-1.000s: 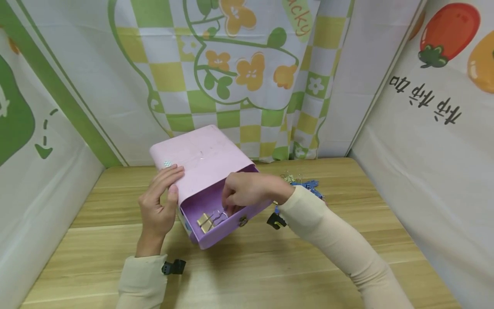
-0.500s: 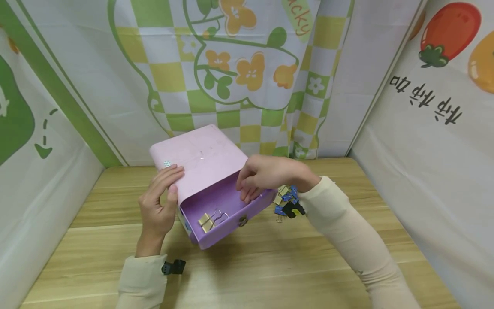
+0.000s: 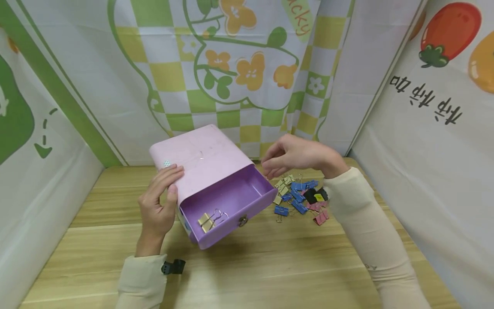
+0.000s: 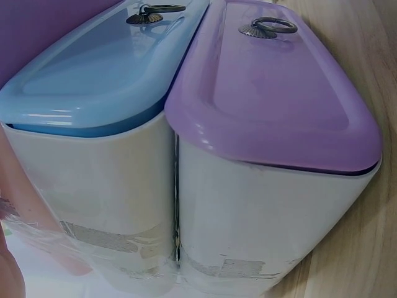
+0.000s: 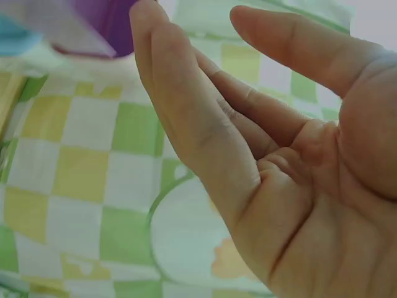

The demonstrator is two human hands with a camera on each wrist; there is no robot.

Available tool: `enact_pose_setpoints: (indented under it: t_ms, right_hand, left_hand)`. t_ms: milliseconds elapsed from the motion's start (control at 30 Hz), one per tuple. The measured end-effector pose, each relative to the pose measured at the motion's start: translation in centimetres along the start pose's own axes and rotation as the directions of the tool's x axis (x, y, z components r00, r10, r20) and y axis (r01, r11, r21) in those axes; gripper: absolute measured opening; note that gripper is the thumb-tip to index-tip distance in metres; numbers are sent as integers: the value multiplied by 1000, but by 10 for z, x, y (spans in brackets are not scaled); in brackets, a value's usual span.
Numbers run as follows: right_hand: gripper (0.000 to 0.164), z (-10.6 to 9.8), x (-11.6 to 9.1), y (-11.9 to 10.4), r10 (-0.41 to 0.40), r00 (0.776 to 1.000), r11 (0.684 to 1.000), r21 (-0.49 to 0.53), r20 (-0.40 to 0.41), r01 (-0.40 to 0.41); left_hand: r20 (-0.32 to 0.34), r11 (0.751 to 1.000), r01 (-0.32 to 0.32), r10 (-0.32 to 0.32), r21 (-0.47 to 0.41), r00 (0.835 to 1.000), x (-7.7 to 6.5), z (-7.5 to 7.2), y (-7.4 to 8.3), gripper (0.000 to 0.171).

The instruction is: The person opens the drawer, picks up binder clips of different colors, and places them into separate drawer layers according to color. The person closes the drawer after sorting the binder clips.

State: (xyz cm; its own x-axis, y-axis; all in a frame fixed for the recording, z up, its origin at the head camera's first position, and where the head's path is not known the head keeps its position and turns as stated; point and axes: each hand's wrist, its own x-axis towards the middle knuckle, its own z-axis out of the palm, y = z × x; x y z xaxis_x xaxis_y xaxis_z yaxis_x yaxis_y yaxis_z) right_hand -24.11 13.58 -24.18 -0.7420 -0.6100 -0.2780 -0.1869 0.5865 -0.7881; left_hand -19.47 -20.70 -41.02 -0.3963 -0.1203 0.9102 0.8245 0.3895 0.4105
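Note:
A pink drawer box (image 3: 200,159) stands on the table with its top purple drawer (image 3: 231,197) pulled out. A gold binder clip (image 3: 207,222) lies in the drawer's left corner. My left hand (image 3: 158,206) rests on the box's left front edge, fingers on its top. Beyond the drawer's right end hangs my right hand (image 3: 297,156), above the table; the right wrist view shows its fingers extended, thumb apart and nothing between them. Below it lie several binder clips: blue ones (image 3: 299,207), yellow ones (image 3: 283,187) and pink ones (image 3: 320,217).
In the left wrist view, a blue drawer (image 4: 105,74) and a lower purple drawer (image 4: 273,93), both closed, have metal ring pulls. Wood-grain tabletop (image 3: 270,266) extends in front of the box. A checkered cloth (image 3: 239,116) hangs behind, and printed cloth walls stand at both sides.
My right hand has lifted out of the purple drawer and moved right, uncovering the loose clips. The gold binder clip stays in the drawer. My left hand has not moved.

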Motion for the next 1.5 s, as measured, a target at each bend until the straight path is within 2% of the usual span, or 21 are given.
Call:
enact_pose_setpoints:
  t_ms: [400,600,833,1133,1500]
  right_hand:
    - [28,-14,10,47,105,989,994,23,-108,-103]
    - [28,-10,24,77,142,978,989,-10,-151,-145]
    - [32,1,42,106,183,966,973,-103,-184,-205]
    - [26,16,58,127,240,943,909,-288,-230,-302]
    - [20,29,73,142,257,927,898,-288,-273,-333]
  left_hand:
    - [-1,1000,1,-1,1,1000,0,0,1,31]
    - [-1,1000,-1,1,0,1000,1,0,1,31]
    - [-2,1000,-8,8,2,1000,0,0,-1,32]
    - [1,1000,-3,3,1,1000,0,0,1,32]
    - [2,1000,-13,13,-1,1000,1,1,2,32]
